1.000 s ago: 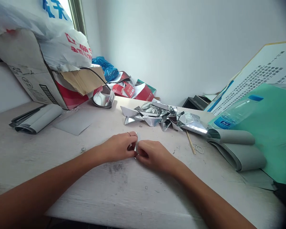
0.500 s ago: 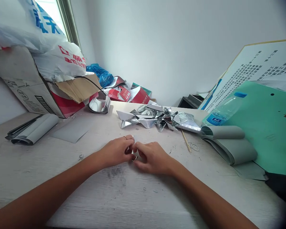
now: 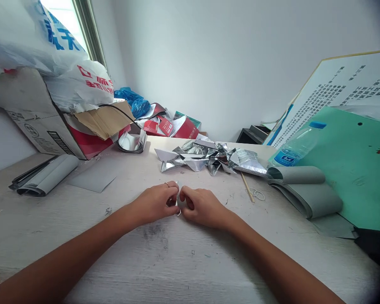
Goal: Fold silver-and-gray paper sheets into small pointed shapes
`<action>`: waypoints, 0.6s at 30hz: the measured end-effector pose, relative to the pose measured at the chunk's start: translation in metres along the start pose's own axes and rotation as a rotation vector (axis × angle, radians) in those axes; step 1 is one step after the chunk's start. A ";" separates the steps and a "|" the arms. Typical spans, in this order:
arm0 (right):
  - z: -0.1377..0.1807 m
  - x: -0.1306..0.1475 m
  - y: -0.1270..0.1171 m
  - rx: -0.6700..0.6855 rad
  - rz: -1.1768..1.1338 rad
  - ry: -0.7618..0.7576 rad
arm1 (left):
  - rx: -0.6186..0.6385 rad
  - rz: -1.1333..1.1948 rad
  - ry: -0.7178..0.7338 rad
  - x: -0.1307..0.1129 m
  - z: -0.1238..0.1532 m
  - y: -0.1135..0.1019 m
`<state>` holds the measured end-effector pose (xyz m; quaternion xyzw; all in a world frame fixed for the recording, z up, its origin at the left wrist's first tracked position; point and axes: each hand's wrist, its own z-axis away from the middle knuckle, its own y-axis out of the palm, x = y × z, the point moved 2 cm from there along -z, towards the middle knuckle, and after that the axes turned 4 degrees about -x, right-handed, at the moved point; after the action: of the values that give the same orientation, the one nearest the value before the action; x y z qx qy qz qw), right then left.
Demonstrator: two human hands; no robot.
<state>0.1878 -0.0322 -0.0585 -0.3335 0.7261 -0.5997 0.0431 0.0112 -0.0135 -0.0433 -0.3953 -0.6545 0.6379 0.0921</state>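
Observation:
Over the middle of the table, my left hand and my right hand meet with curled fingers. Between them is a small folded piece of silver-grey paper, mostly covered by the fingers. A ring shows on a left finger. My left hand pinches the paper from the left side, and my right fingertips press at its right side. Just beyond the hands lies a heap of folded silver foil paper, with pointed, shiny pieces. A flat grey sheet lies to the left of my hands.
Rolled grey sheets lie at left, more curled sheets at right. A thin stick and rubber bands lie right of my hands. A bottle leans by a green board; a cardboard box stands left.
My right hand's fingers have drawn up and curled more at the paper, and the thumb has shifted slightly up. Both hands stay together over the same spot.

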 end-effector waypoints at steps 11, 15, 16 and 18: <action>-0.018 -0.029 -0.002 -0.213 0.022 0.121 | -0.001 0.111 0.024 0.005 0.000 0.007; -0.024 -0.027 0.002 -0.184 0.079 0.142 | 0.006 0.131 0.030 0.004 -0.001 0.007; -0.025 -0.026 0.002 -0.172 0.111 0.140 | 0.005 0.133 0.035 0.004 -0.001 0.007; -0.026 -0.025 0.003 -0.145 0.167 0.114 | -0.001 0.142 0.045 0.003 -0.003 0.006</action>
<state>0.1941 0.0029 -0.0622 -0.2394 0.7942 -0.5579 0.0271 0.0135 -0.0100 -0.0496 -0.4551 -0.6228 0.6335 0.0612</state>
